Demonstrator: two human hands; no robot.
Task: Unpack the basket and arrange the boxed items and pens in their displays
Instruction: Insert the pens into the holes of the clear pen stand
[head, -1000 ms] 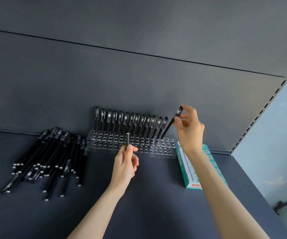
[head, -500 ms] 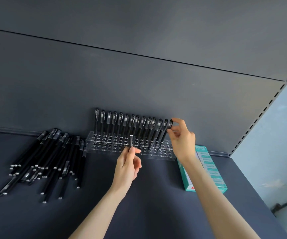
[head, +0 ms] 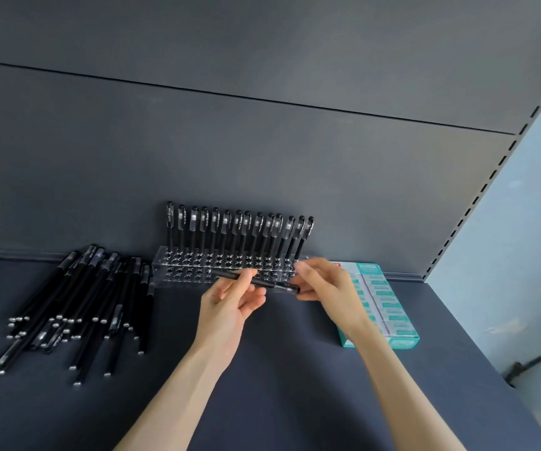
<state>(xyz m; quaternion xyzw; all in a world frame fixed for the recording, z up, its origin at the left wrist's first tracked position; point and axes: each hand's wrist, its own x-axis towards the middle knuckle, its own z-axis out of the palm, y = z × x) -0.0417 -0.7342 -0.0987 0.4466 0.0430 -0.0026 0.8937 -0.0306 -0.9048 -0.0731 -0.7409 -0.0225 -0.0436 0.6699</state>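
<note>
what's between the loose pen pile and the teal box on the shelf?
In the head view, between the loose pen pile and the teal box stands the clear pen rack, and in front of it both hands, left and right, hold one black pen.

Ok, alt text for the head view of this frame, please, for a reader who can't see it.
Two bare hands, left hand and right hand, hold one black pen level between them in front of a clear acrylic pen rack whose back row is filled with upright pens. Loose black pens lie piled at left; a teal box lies at right on the dark shelf.
</note>
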